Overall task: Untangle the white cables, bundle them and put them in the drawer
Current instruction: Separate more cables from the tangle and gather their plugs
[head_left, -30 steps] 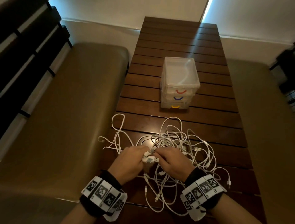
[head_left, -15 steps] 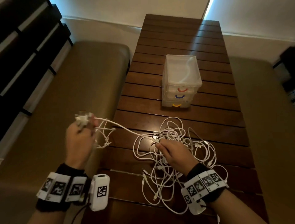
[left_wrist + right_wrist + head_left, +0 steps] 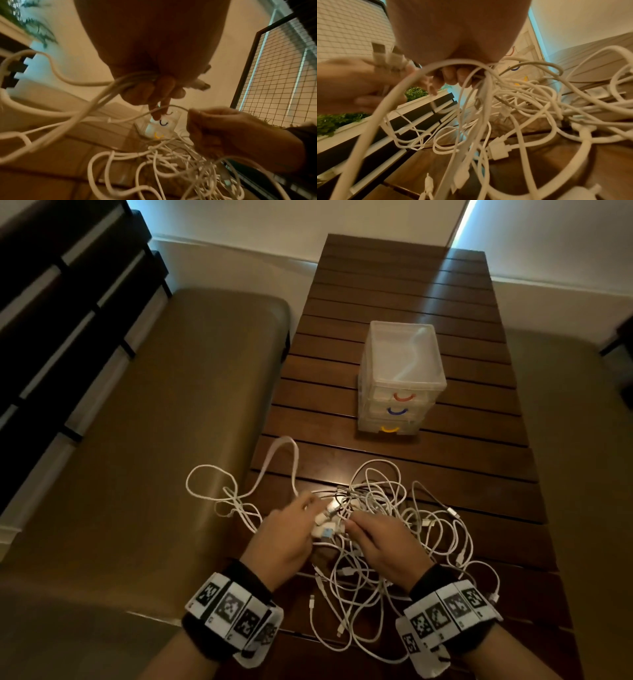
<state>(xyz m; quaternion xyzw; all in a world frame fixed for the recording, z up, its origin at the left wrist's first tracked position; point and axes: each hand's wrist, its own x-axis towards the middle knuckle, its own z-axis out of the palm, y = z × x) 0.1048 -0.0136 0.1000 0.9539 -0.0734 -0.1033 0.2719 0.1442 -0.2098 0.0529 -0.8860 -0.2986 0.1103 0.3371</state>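
At table's near edge: left hand (image 3: pixel 284 537), out to the side half a second ago, is back at the white cables (image 3: pixel 383 529) clutching plug ends — right hand (image 3: pixel 383 546) pinches one strand; untangling unfinished, drawer (image 3: pixel 399 398) closed.

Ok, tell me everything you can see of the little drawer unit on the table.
The drawer unit is a small translucent plastic chest with a flat lid and three stacked drawers, their curved handles red, blue and yellow from top to bottom. All three look closed. It stands upright on the slatted wooden table, beyond the cable tangle; nothing touches it.
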